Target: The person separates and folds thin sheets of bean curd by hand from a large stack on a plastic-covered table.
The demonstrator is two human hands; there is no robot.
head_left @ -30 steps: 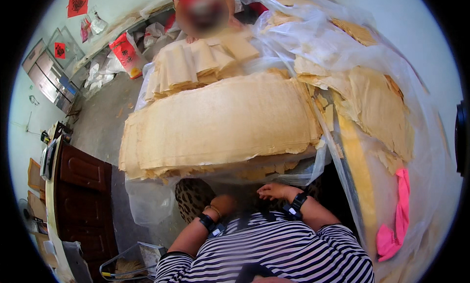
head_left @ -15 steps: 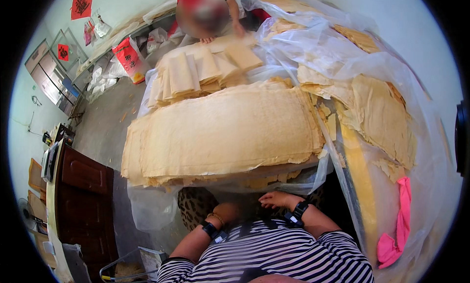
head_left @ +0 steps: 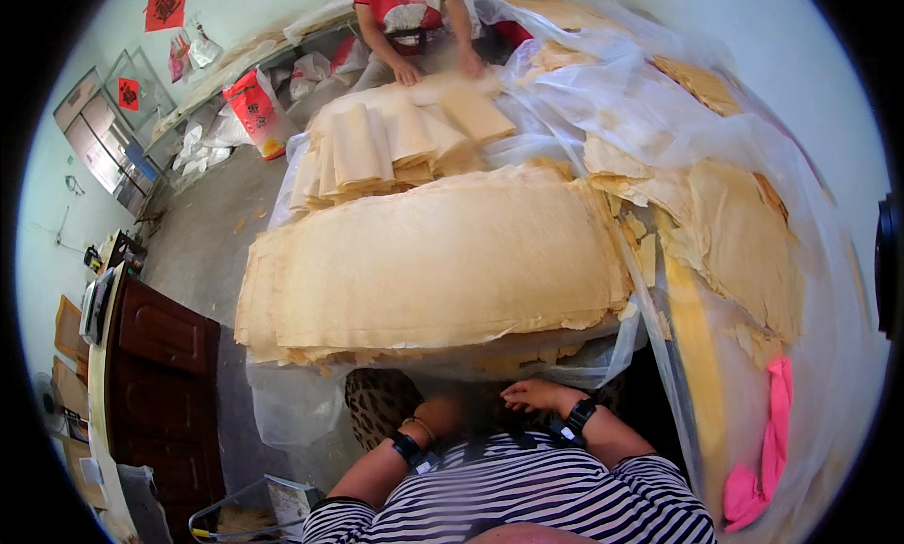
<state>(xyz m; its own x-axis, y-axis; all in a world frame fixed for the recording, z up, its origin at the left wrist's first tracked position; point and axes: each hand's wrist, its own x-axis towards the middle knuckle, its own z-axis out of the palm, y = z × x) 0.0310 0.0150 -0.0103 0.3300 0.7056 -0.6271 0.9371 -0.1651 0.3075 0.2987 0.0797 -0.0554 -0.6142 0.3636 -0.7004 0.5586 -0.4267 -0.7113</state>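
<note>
A broad stack of thin, tan, rectangular sheets (head_left: 433, 271) lies before me on translucent plastic sheeting (head_left: 297, 403). My left grip (head_left: 441, 414), near my lap, is blurred; I cannot tell its opening or contents. My right grip (head_left: 537, 394) is loosely half-open, empty.

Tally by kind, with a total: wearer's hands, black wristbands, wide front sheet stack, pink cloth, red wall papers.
Wearer's hands: 2
Black wristbands: 2
Wide front sheet stack: 1
Pink cloth: 1
Red wall papers: 2
Total: 8
</note>
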